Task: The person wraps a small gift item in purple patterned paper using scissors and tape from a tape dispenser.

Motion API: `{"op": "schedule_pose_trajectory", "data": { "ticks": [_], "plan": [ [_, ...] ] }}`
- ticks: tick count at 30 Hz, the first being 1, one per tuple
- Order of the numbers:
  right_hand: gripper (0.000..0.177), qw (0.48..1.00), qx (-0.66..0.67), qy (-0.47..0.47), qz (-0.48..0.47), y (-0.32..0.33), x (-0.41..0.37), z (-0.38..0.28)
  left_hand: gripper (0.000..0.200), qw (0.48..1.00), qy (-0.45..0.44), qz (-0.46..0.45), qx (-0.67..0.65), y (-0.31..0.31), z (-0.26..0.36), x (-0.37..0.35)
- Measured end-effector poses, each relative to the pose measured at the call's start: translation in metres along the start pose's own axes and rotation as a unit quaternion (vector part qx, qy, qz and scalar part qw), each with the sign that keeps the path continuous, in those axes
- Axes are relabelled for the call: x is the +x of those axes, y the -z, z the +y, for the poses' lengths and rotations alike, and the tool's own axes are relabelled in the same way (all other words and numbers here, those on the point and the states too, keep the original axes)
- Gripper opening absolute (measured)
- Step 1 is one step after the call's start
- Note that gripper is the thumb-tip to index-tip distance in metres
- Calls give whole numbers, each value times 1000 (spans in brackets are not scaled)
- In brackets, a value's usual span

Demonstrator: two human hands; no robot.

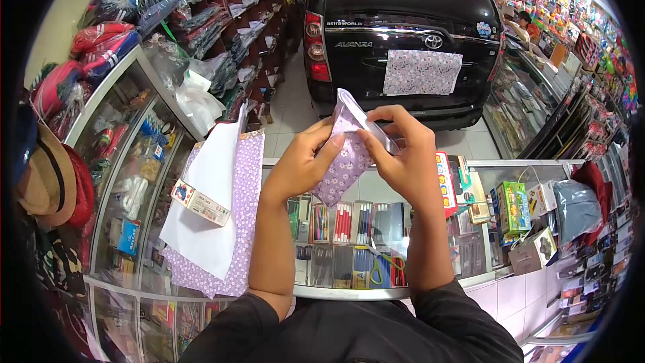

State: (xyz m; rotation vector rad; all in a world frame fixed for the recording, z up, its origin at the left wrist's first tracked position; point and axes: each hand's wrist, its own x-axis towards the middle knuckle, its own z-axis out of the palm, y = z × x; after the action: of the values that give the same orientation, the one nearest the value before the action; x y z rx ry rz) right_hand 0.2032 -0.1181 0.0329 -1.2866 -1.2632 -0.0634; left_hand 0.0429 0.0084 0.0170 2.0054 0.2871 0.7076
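Observation:
Above the glass counter, a folded piece of purple wrapping paper [341,176] with white flowers is held up between my two hands. Its white inner side shows along the top right edge. My left hand [301,163] grips the left side, thumb flat on the front. On the right side, my right hand [406,154] pinches the edge between thumb and fingers. Whether anything lies inside the fold is hidden. Scissors [376,270] with yellow-green handles rest on the counter below my hands. To the left lie more floral sheets [248,181], a white sheet [195,218] and a small printed box [201,203].
The glass counter [349,292] holds pens and stationery under its top. Toy boxes [514,205] and bagged goods stand at its right end. A black car [403,13] is parked beyond. Glass cases [117,161] and packed shelves [215,20] line the left; a person [524,20] is at far right.

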Motion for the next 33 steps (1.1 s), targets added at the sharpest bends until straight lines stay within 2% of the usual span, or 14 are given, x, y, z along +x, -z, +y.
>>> {"op": "schedule_pose_trajectory", "data": {
  "ticks": [2,6,10,12,14,16,17,18,21,25,28,30,31,33],
  "plan": [
    [23,999,-32,9,-28,2,-1,4,42,997,-66,16,44,0,1,0],
    [16,999,-25,36,-23,1,-1,12,41,996,-46,-8,74,3,2,2],
    [8,999,-19,-26,-13,3,0,8,42,992,-93,5,88,3,-1,2],
    [10,967,162,-162,108,-1,3,13,43,993,-101,11,65,5,-3,1],
    [10,978,145,-118,89,3,2,18,43,992,-94,25,82,9,-3,-1],
    [13,998,13,-55,-42,13,-1,-1,44,991,-86,38,100,15,-3,-2],
    [13,995,30,-49,-83,17,0,-8,44,991,-91,30,99,17,-3,-2],
    [13,995,30,-51,-82,16,-1,-1,45,991,-95,21,97,18,-4,-3],
    [9,971,130,-162,-115,20,0,20,47,993,-92,-2,74,24,-8,-5],
    [9,972,156,-157,-76,18,2,6,47,997,-63,-7,39,22,-8,-5],
    [9,988,80,-99,-92,25,3,-2,47,998,-55,13,31,22,-7,-6],
    [10,971,128,-147,-136,30,2,19,47,998,-57,-3,19,26,-9,-8],
    [11,964,178,-156,-122,30,1,24,48,997,-80,-5,12,26,-11,-8],
    [11,963,187,-169,-91,24,2,28,48,997,-78,-4,28,23,-10,-6]
  ]
}}
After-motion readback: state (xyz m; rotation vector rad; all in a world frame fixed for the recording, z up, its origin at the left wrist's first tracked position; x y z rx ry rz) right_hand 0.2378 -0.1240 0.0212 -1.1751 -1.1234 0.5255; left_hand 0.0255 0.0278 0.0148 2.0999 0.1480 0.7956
